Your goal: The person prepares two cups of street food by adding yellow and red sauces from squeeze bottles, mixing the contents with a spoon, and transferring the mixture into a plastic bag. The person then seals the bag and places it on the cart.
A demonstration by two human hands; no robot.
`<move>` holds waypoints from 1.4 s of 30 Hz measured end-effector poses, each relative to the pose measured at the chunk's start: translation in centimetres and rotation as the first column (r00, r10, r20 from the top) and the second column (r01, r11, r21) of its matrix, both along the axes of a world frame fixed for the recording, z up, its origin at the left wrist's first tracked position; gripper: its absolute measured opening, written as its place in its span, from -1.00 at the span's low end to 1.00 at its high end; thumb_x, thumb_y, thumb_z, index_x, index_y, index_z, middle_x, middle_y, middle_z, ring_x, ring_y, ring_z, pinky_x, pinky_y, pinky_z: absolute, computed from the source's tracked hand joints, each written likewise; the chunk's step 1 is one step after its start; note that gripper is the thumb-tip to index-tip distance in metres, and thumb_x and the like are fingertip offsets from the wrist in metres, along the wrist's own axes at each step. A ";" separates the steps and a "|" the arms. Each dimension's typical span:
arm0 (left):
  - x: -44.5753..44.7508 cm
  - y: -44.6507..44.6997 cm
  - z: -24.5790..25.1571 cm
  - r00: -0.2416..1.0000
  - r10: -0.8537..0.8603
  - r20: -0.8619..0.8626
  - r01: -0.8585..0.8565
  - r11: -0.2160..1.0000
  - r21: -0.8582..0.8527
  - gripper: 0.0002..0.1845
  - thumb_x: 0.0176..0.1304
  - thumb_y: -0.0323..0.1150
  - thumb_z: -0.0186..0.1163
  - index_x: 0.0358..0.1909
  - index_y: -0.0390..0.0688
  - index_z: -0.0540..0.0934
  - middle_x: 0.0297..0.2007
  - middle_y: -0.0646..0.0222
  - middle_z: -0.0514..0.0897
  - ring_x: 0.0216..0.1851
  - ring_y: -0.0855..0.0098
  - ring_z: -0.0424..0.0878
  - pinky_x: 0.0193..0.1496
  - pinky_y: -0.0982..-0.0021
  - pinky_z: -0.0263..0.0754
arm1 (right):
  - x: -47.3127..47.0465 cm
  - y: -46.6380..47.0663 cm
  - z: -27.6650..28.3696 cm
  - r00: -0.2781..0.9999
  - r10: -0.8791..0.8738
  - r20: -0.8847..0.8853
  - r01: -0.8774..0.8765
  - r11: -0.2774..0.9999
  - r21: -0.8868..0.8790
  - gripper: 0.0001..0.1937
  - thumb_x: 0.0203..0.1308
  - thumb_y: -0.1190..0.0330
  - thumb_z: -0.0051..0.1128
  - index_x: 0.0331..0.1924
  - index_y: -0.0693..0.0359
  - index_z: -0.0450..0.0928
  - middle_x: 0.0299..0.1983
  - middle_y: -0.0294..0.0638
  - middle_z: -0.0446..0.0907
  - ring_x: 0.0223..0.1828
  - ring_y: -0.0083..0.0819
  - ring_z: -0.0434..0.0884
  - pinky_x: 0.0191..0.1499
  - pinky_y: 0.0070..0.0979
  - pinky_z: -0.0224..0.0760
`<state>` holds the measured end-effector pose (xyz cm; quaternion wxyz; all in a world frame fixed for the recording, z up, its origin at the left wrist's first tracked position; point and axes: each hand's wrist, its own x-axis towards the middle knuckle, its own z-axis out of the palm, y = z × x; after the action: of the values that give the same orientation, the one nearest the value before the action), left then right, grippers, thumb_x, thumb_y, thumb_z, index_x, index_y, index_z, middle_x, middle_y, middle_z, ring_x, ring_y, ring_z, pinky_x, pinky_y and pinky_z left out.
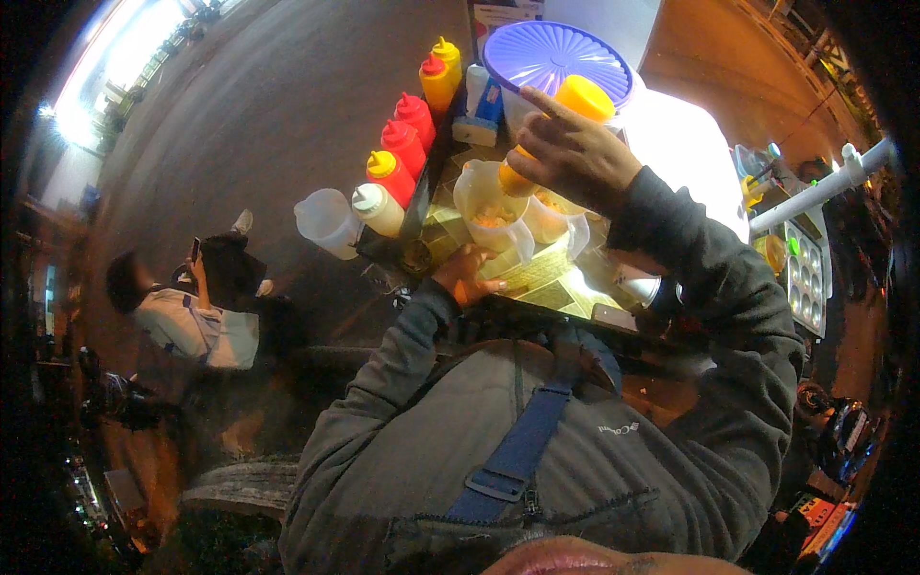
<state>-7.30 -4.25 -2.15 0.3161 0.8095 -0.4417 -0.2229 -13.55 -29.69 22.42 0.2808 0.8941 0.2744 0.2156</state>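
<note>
My right hand (568,147) grips a yellow-orange plastic container (586,99), held at a slant with its lower end over the pitchers. Beneath it stand two translucent plastic pitchers with handles, the left pitcher (471,187) and the right pitcher (577,231). Orange-tan food pieces (494,215) lie in the bottom of the left one, and similar pieces show in the other. At the counter's near left, my left hand (467,277) rests beside the left pitcher, thumb apart from the fingers. Nothing is visible in it; whether it touches the pitcher is unclear.
Squeeze bottles (404,152) line the left edge of the tile-patterned counter (539,284). Outside that edge hangs another translucent pitcher (327,221). A tub with a purple lid (557,61) stands behind. A white cup (640,286) lies at right. A seated person (194,316) holds a phone.
</note>
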 end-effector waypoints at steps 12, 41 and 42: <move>-0.9 2.2 1.7 0.998 -0.054 -0.038 0.052 0.997 -0.056 -0.36 0.17 -0.05 0.52 0.18 -0.23 0.62 0.05 0.00 0.71 0.11 -0.05 0.67 0.19 0.11 0.56 | -4.8 -5.2 1.8 0.976 -0.160 0.146 0.144 0.983 0.114 -0.78 0.08 0.42 0.23 -0.15 0.05 0.62 -0.12 -0.26 0.65 0.20 -0.28 0.61 0.71 0.03 -0.10; -0.2 5.2 20.2 0.999 -0.041 0.018 0.039 0.997 0.069 -0.52 0.35 -0.03 0.40 -0.05 -0.31 0.68 -0.18 0.10 0.76 -0.15 0.17 0.73 -0.07 0.20 0.55 | -1.4 0.9 1.5 0.996 -0.045 0.081 0.045 0.999 -0.001 -0.48 -0.07 0.56 0.52 0.04 -0.01 0.60 -0.04 -0.26 0.68 0.14 -0.30 0.68 0.69 0.02 -0.08; -0.2 4.7 20.4 0.997 -0.001 -0.077 0.001 1.000 0.002 -0.57 0.37 -0.08 0.40 -0.05 -0.31 0.68 -0.21 0.18 0.76 -0.17 0.26 0.72 -0.09 0.25 0.55 | -1.8 0.9 1.5 0.992 -0.114 0.054 0.112 0.993 0.043 -0.58 0.02 0.51 0.42 0.03 0.04 0.62 -0.07 -0.26 0.67 0.12 -0.29 0.67 0.68 0.00 -0.05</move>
<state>-7.52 0.45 18.22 0.3319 0.8005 -0.4293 -0.2546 -15.35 -28.84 23.92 0.2823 0.9071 0.2110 0.2300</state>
